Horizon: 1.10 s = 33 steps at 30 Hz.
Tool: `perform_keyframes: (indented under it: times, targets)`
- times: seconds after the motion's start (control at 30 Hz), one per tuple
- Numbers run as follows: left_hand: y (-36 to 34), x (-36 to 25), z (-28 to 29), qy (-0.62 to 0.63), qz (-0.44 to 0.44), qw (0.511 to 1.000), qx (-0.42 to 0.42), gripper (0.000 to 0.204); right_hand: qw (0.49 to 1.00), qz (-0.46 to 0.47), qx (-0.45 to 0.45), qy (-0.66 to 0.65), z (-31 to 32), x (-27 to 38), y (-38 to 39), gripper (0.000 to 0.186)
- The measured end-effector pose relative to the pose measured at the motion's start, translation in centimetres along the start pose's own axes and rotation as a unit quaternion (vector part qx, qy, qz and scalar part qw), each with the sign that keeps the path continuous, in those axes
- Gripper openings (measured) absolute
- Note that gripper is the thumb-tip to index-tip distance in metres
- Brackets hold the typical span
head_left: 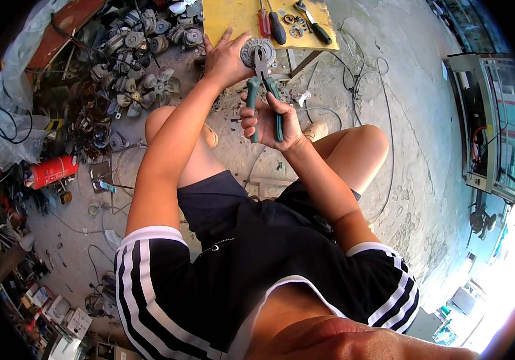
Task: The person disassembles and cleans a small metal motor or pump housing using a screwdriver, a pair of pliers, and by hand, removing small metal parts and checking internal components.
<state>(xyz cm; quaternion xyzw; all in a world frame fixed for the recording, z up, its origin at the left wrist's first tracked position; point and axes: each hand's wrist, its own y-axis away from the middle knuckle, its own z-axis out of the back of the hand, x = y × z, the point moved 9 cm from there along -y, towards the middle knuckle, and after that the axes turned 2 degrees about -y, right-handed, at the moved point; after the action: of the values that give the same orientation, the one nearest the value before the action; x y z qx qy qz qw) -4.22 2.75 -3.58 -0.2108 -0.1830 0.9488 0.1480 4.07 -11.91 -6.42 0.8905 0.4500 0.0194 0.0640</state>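
Observation:
My left hand (pixel 226 61) steadies a round grey metal part (pixel 248 51), ribbed like a small motor's end cover, at the front edge of the yellow-topped table (pixel 227 19). In my right hand (pixel 280 123) is a pair of pliers (pixel 252 107) with green handles, which stand apart. The jaws point away from me and lie over the middle of the metal part. Whether they grip anything there I cannot tell. Part of the metal piece is hidden behind my left fingers and the pliers.
On the table lie a red screwdriver (pixel 264 23), a dark-handled screwdriver (pixel 278 30), a ratchet wrench (pixel 317 29) and small metal rings (pixel 296 31). Old motors (pixel 134 39) and fan blades (pixel 160 86) pile up at left. A red cylinder (pixel 53 172) lies nearer; cables (pixel 393 138) cross the floor.

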Motion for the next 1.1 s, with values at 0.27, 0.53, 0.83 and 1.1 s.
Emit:
perform_keyframes:
  times: [0.27, 0.53, 0.83, 1.1]
  targets:
    - [-0.1, -0.1, 0.1, 0.0, 0.018, 1.0, 0.013, 0.085, 1.0, -0.012, -0.012, 0.016, -0.5, 0.6, 0.5, 0.064]
    - [0.1, -0.1, -0.1, -0.005, 0.021, 0.999, 0.043, 0.091, 0.94, 0.028, -0.2, 0.276, -1.2, 2.1, 2.5, 0.038]
    - [-0.1, -0.2, -0.1, -0.024, 0.028, 0.998, 0.045, 0.106, 0.507, 0.242, -0.281, 0.778, -5.1, 9.6, 2.9, 0.079]
    - [-0.1, -0.4, 0.3, -0.007, 0.034, 0.998, 0.049, 0.105, 0.255, 0.167, -0.358, 0.883, -6.0, 10.2, 2.2, 0.084]
